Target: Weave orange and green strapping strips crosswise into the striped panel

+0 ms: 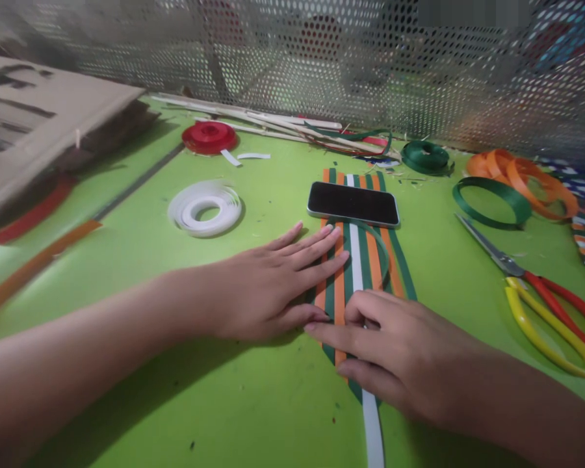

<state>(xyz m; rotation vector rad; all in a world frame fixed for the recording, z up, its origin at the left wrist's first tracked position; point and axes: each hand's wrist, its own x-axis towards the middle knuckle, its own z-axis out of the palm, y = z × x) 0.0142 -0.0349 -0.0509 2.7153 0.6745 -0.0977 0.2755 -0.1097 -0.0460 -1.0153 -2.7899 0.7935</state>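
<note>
Green, orange and white flat strips [355, 257] lie side by side lengthwise on the table. My left hand [273, 286] rests flat, its spread fingertips over the strips' left side. Lower down, my right hand [394, 351] is above the strips with some fingers curled in. Its index finger reaches toward my left thumb; what its fingers grip, if anything, is hidden. A loose green strip [384, 250] bows from near my left fingertips down toward the right knuckles. Across the strips' far part lies a phone [353, 203], screen dark. One white strip [373, 429] runs out toward me below my right hand.
Scissors [511, 266] with red and yellow handles lie at right, near green [492, 201] and orange strip coils [521, 175]. White [205, 208] and red rolls [209, 136] sit left. Cardboard [53, 123] covers the far left. A perforated metal panel [292, 58] stands behind thin sticks [273, 123].
</note>
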